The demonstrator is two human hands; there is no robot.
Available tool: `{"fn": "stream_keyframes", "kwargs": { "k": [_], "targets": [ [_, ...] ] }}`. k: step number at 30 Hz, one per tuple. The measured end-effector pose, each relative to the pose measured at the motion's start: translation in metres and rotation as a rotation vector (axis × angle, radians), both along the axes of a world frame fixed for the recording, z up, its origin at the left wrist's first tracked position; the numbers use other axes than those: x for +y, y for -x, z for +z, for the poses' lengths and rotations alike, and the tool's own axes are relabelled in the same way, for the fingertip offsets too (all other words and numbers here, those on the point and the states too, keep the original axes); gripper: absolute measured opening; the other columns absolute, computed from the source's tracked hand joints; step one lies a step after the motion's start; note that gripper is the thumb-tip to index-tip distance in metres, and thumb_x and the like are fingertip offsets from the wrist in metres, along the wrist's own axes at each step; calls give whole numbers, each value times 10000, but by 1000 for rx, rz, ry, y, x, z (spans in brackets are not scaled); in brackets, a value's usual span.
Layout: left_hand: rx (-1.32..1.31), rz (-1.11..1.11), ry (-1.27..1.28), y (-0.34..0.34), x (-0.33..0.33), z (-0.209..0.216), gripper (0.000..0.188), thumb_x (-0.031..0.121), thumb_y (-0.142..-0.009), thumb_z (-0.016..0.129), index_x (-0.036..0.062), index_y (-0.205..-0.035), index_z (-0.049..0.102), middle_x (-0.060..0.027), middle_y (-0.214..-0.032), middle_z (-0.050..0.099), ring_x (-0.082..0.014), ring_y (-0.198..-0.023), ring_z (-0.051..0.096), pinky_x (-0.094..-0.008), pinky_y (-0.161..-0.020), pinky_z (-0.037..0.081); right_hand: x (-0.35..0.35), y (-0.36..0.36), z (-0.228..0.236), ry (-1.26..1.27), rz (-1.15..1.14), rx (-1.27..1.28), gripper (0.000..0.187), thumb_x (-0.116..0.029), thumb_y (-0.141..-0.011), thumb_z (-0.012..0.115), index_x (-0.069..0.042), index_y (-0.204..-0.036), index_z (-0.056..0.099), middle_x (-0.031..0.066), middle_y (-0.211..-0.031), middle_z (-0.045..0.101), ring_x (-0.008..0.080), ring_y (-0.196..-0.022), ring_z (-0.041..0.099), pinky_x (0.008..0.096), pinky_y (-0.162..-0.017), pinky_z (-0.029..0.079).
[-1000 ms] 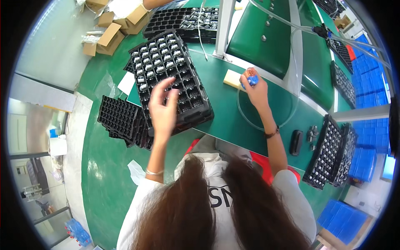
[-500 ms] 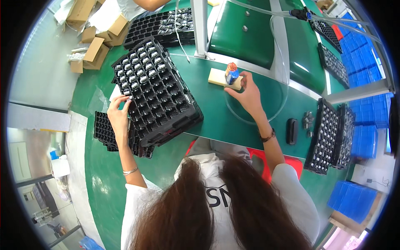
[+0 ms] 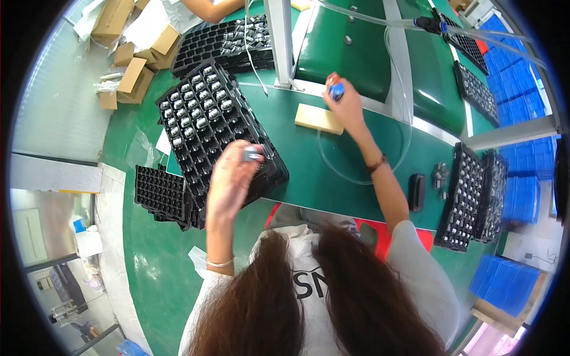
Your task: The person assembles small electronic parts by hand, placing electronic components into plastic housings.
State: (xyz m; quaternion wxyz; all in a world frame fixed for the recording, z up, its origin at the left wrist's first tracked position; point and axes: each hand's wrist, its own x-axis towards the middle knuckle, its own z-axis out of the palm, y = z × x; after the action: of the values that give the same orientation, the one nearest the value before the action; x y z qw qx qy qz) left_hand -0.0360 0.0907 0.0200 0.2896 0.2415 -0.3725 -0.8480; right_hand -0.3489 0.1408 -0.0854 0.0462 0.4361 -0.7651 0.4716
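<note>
My left hand (image 3: 230, 178) is closed on a small silver metal part (image 3: 252, 153), slightly blurred, above the near side of a black pocketed tray (image 3: 240, 127). That tray lies tilted on top of a stack, with silver parts in its far and left pockets and bare pockets toward me. In my right hand (image 3: 350, 110) is a small blue bottle with an orange-red top (image 3: 336, 90), raised beyond a yellow foam block (image 3: 319, 118). My fingers wrap round the bottle and hide part of it.
Thin clear tubing (image 3: 332, 163) loops over the green table. Loose metal parts (image 3: 440, 175), a black oblong object (image 3: 417, 193) and filled trays (image 3: 460, 199) lie at right. A metal post (image 3: 278, 44) stands by the green conveyor (image 3: 341, 59). Another person's arm (image 3: 214, 10) shows at the far left.
My left hand has moved right from the tray's left edge, carrying a silver part. My right hand has lifted the bottle off the foam block, away from me.
</note>
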Motion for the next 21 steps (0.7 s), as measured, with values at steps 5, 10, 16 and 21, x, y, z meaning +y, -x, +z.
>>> {"fn": "stream_keyframes", "kwargs": {
  "k": [5, 10, 16, 21],
  "targets": [
    [12, -153, -153, 40, 31, -17, 328, 214, -948, 490, -14, -1183, 491, -105, -1101, 585, -161, -1017, 556, -281, -943, 428, -46, 103, -5, 61, -179, -24, 343, -308, -721, 707, -15, -856, 590, 178, -750, 626, 346, -715, 624, 399, -643, 484],
    [-26, -200, -162, 54, 55, -9, 323, 179, -942, 505, -8, -1204, 484, -52, -1079, 574, -122, -981, 540, -263, -903, 421, -64, 153, -30, -64, -254, 12, 405, -367, -723, 701, -17, -907, 615, 173, -761, 648, 319, -733, 648, 378, -661, 494],
    [-7, -242, -129, 68, 53, -7, 326, 197, -946, 500, 16, -1216, 487, -25, -1101, 545, -94, -1018, 497, -265, -934, 376, -69, 152, -27, -111, -278, 68, 419, -383, -721, 692, -14, -899, 604, 193, -776, 639, 361, -761, 629, 421, -683, 493],
    [17, -266, -64, 80, 55, -8, 336, 210, -944, 505, 27, -1225, 487, -14, -1068, 552, -88, -1025, 493, -271, -950, 365, -63, 151, -16, -129, -283, 128, 424, -374, -727, 698, -10, -924, 606, 187, -777, 644, 358, -751, 630, 389, -689, 493]
  ]
}}
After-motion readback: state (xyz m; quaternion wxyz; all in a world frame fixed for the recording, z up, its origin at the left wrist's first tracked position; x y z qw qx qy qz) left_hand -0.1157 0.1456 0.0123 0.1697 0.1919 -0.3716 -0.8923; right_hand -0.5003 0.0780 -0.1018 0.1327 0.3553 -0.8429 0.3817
